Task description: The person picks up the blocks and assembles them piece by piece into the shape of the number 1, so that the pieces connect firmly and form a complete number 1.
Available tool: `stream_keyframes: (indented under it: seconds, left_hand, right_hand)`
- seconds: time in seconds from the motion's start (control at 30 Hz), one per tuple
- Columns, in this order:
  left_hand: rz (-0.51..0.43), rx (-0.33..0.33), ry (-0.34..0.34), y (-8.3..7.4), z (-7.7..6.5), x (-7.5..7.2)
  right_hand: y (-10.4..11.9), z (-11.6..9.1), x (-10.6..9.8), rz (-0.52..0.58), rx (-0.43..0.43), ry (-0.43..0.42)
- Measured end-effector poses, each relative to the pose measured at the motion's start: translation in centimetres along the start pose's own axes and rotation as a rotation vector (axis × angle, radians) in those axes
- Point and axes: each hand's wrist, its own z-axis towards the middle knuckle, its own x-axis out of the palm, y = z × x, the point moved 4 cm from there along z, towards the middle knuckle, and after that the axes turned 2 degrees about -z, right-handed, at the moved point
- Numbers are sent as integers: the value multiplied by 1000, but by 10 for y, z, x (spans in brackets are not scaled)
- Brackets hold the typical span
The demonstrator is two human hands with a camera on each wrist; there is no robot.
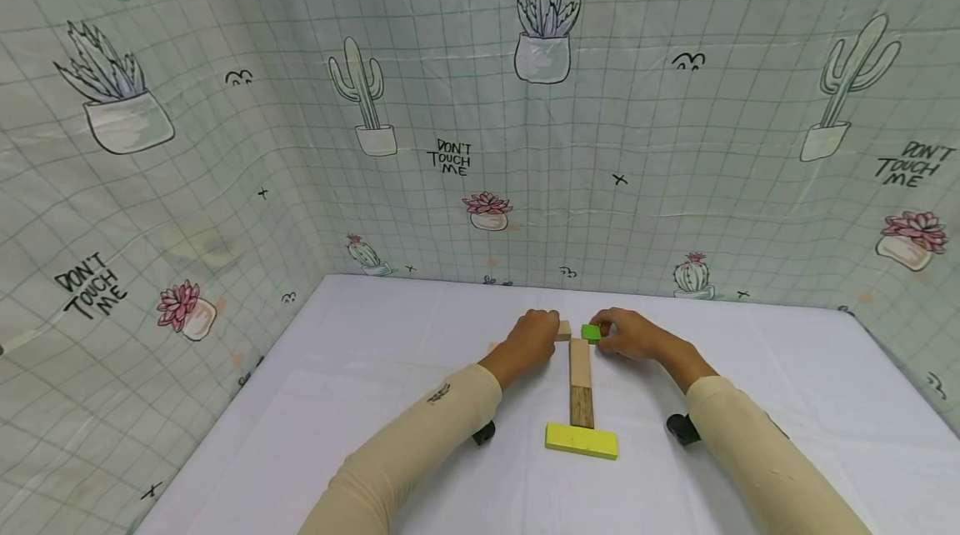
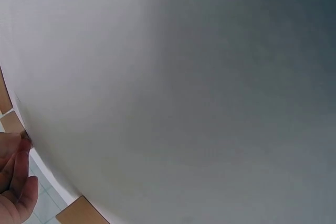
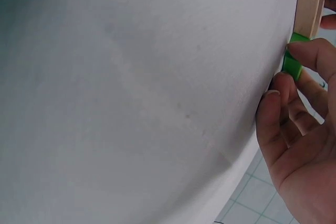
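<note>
Just past the yellow block [image 1: 581,441], a dark wooden block [image 1: 581,407] and a pale wooden block [image 1: 580,362] lay end to end, so that line looked done. Farther past the yellow block, the left hand [image 1: 534,337] pinched a small wooden block [image 1: 564,330] and the right hand [image 1: 628,333] pinched a green block [image 1: 590,332], so that end seemed unfinished. Another wooden block [image 1: 492,347], mostly hidden, peeked out to the yellow block's far left. Way behind the yellow block, the cactus cloth [image 1: 600,118] said "DON'T TOUCH ME".

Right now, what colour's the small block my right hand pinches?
Green block, clearest in the right wrist view.
</note>
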Motion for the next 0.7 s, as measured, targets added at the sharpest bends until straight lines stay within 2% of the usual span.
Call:
stream_keyframes:
  seconds: [0.7]
  left_hand:
    - [16, 6, 3, -3, 4, 2]
  right_hand:
    - [0, 1, 0, 5, 6, 6]
